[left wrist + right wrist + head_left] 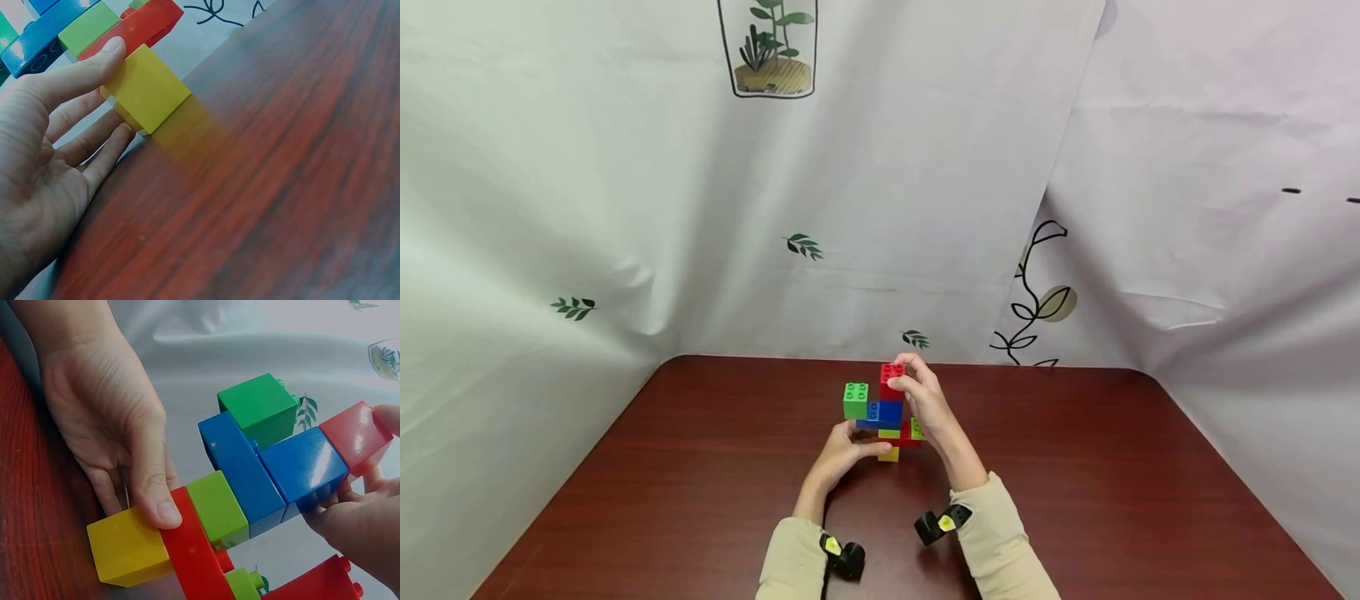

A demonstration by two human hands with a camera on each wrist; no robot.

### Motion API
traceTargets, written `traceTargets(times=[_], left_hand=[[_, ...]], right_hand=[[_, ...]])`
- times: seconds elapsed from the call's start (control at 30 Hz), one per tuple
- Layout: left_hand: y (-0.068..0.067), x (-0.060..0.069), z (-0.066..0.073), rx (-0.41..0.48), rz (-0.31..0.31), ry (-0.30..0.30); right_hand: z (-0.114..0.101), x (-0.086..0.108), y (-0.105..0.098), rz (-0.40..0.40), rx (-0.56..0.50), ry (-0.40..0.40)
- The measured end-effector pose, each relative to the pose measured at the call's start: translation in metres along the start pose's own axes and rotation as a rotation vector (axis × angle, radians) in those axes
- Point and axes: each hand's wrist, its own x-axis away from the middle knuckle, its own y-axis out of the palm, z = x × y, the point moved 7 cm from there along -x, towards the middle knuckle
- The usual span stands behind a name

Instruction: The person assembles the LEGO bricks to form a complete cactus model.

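Note:
A tower of toy building bricks stands on the table, a yellow brick [150, 90] at its foot. Above that come a long red brick [190, 544], a lime brick [217, 506] and a long blue brick [240, 472]. A green brick [855, 402] and a blue brick [305, 467] sit side by side on the long blue one. My left hand [842, 454] grips the tower low down, thumb across the yellow and long red bricks. My right hand [927, 404] holds the topmost red brick [357, 434], which sits on the blue brick.
Another lime brick [917, 427] and a further red brick [319, 584] show at the tower's right side. The dark wooden table [700, 467] reaches back to a pale printed cloth [625, 167]. Each wrist wears a small black camera [850, 561].

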Motion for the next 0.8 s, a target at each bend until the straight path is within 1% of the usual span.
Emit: traceTargets(times=[0.23,0.5,0.8], left_hand=[[0.0,0.001,0.002,0.005,-0.006,0.007],[-0.001,-0.001,0.001,-0.004,-0.002,0.009],[0.001,-0.001,-0.001,-0.003,-0.044,0.036]], right_hand=[[0.003,-0.001,0.001,0.04,-0.039,-0.004],[0.004,-0.003,0.007,0.028,0.0,-0.089],[0.01,-0.002,0.006,0.054,0.004,-0.11]])
